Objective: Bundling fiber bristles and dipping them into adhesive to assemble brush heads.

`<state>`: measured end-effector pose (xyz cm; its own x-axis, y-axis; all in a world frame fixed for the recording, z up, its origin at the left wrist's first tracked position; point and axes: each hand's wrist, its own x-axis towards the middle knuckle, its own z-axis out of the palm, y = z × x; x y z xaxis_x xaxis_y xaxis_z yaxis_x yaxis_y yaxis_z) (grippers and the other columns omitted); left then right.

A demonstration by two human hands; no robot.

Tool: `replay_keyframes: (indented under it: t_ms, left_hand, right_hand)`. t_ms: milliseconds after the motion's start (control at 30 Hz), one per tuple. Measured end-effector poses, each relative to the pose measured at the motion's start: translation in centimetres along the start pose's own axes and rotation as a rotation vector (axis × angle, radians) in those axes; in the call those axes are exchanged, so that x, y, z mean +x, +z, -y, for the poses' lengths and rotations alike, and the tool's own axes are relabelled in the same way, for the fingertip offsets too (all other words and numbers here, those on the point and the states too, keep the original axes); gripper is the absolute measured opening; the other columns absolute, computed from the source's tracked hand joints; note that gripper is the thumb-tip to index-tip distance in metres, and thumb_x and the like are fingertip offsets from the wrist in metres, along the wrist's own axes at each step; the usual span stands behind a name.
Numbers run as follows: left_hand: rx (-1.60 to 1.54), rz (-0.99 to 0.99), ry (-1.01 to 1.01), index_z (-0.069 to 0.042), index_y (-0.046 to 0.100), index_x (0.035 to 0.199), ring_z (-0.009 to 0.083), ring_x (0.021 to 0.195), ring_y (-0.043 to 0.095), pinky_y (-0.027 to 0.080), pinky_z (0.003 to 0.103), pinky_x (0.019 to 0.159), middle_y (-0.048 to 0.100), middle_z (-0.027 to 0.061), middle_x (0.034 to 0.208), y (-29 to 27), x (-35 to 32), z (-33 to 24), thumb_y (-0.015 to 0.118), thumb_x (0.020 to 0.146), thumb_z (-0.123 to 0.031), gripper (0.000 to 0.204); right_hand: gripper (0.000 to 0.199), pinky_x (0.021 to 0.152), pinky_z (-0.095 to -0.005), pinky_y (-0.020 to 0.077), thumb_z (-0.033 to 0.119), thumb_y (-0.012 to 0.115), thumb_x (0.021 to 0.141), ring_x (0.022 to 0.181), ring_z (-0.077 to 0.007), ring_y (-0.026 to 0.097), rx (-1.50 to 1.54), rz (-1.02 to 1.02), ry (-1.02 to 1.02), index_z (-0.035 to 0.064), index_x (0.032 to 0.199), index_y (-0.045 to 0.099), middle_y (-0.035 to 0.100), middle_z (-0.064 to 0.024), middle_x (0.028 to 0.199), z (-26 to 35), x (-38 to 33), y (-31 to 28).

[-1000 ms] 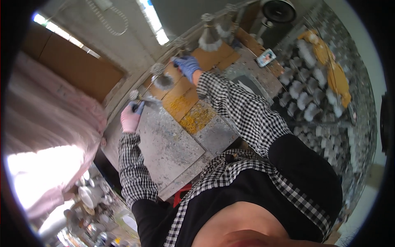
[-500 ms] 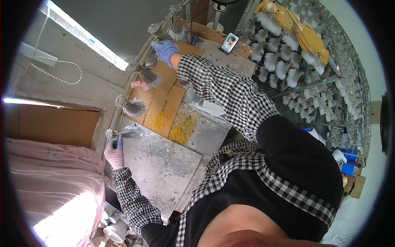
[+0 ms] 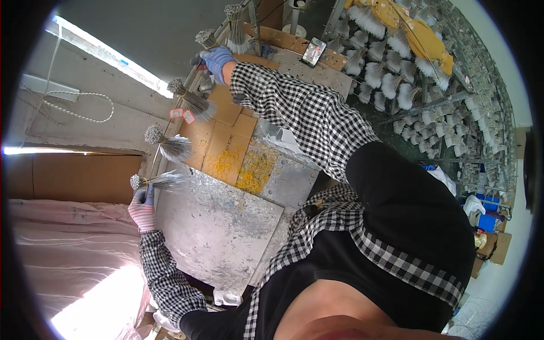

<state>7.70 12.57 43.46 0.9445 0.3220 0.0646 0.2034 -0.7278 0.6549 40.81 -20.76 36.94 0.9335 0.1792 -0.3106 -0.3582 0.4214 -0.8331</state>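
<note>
Two gloved hands work at opposite ends of a grey tabletop (image 3: 218, 226). At the near end, the left hand (image 3: 141, 207) has its fingers closed around a bundle of thin grey stems with a fuzzy head (image 3: 156, 181). At the far edge, the right hand (image 3: 217, 58), in a blue glove, curls around another bundle (image 3: 205, 39). Between them, two more bundles (image 3: 187, 102) stand along the edge beside yellow-stained cardboard (image 3: 226, 147).
</note>
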Motion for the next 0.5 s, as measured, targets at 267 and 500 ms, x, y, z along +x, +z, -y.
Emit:
replay_keyframes:
  t_ms: [267,500]
  left_hand:
    - [0.168,0.014,-0.06,0.0,0.068,0.073,0.0105,0.056,0.042,0.041,0.029,0.057,0.059,0.0023,0.058,0.2,0.6,0.1,0.077,0.086,-0.042,0.045]
    - [0.262,-0.065,-0.08,-0.002,0.074,0.077,0.0143,0.053,0.054,0.047,0.031,0.06,0.068,0.0064,0.061,0.9,-0.8,-1.3,0.075,0.084,-0.05,0.049]
  right_hand:
    - [0.032,0.05,-0.0279,0.0489,0.025,0.048,0.098,0.066,-0.0118,0.07,-0.252,0.045,0.151,0.0118,0.096,0.077,0.076,-0.0012,0.096,1.4,0.4,0.1]
    - [0.024,0.045,-0.0244,0.0454,0.02,0.05,0.1,0.083,-0.0158,0.073,-0.219,0.035,0.197,0.0031,0.107,0.066,0.074,-0.006,0.106,2.6,-1.3,0.4]
